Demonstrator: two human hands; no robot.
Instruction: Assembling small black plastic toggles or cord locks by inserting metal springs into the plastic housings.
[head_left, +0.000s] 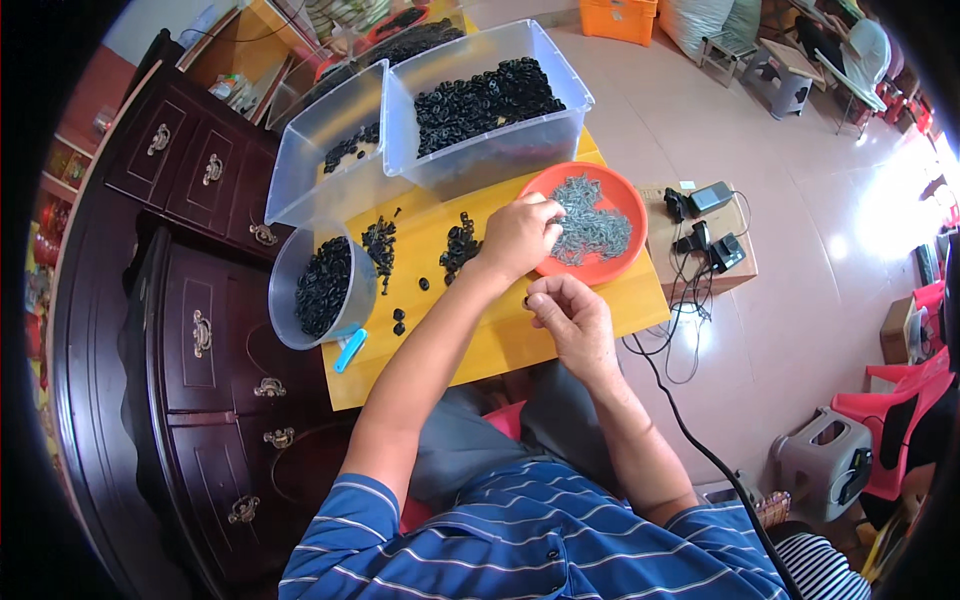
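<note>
My left hand [520,235] is over the near left rim of a round orange bowl [633,195], its fingers curled together. Whatever those fingers hold, if anything, is hidden. Inside the bowl lies a heap of small grey metal pins or screws [590,232]. Just below the bowl, my right hand [575,322] pinches a small round black part [527,301] between thumb and forefinger. Left of my hands, a pile of black parts [460,245] rests on the yellow table [500,345]. Further left is another pile of black pieces with stems [380,247].
Two clear plastic bins [490,140] with black parts stand along the table's far side. A clear round tub [285,300] of black rings sits at left, beside a light-blue tool [350,350]. Dark wooden drawers [200,330] border the left. Cabled adapters [710,198] lie on a box at right.
</note>
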